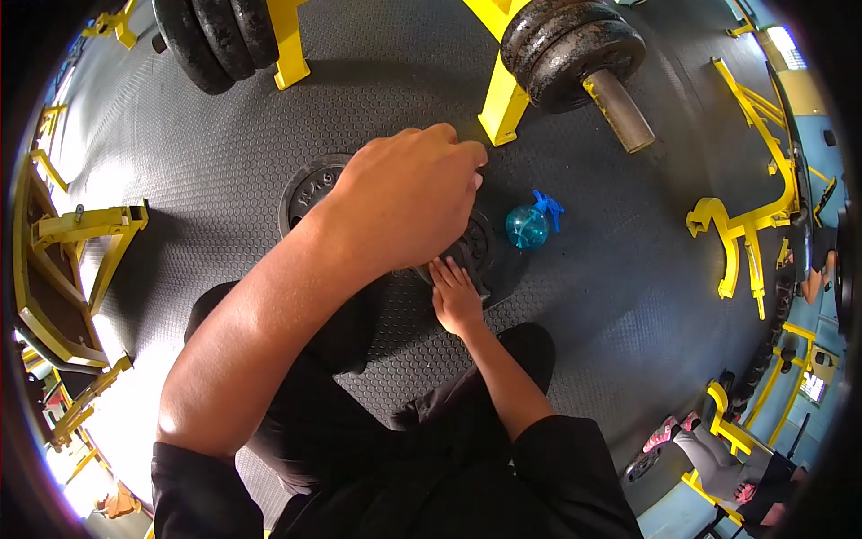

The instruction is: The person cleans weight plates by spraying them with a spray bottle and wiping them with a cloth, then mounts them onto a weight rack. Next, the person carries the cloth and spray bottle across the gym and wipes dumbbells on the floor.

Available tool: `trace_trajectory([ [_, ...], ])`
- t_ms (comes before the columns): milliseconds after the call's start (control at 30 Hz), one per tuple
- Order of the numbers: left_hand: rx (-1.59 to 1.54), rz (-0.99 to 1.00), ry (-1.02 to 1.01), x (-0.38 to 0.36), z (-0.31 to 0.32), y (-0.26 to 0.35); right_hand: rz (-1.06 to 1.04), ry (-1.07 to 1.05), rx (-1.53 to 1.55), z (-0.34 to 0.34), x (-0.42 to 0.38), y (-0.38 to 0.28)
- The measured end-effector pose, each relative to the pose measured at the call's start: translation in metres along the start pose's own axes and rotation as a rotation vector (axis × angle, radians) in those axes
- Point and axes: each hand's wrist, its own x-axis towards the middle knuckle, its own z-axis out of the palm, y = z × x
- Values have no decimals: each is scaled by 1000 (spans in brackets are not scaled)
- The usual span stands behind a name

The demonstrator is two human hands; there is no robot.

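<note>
My left hand is raised in front of me with its fingers curled closed. Whatever it may hold is hidden beneath the knuckles. Below it, my right hand lies with outstretched fingers on the near edge of a dark weight plate, which the left hand partly covers. Another black weight plate with raised letters lies on the floor, half hidden behind my left wrist. To the right of the hands stands a translucent blue bottle with a bright blue spray-type top.
Yellow rack legs rise ahead, with loaded plates and a protruding bar end. More plates hang at upper left. Yellow gym frames stand on both sides. At lower right, a person is by a yellow bench.
</note>
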Motion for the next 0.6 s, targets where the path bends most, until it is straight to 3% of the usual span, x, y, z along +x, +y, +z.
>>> trace_trajectory([
  [200, 8, 1, 1, 0, 0, -4, -66, -12, -36, -27, -38, 37],
  [300, 17, 7, -1, -1, -4, -3, -106, 29, -54, -15, -26, 29],
  [400, -4, 19, -5, -1, -1, 2, -262, -61, -98, -13, 17, 9],
  [500, -11, 19, -16, 2, -2, 5, -136, -51, 181, -3, 65, -12],
  [567, -21, 19, -22, 4, 0, 6, -145, 252, 496, 9, 88, -12],
  [600, -10, 12, -26, 5, 0, 4, -142, 250, 501, -7, 97, -17],
])
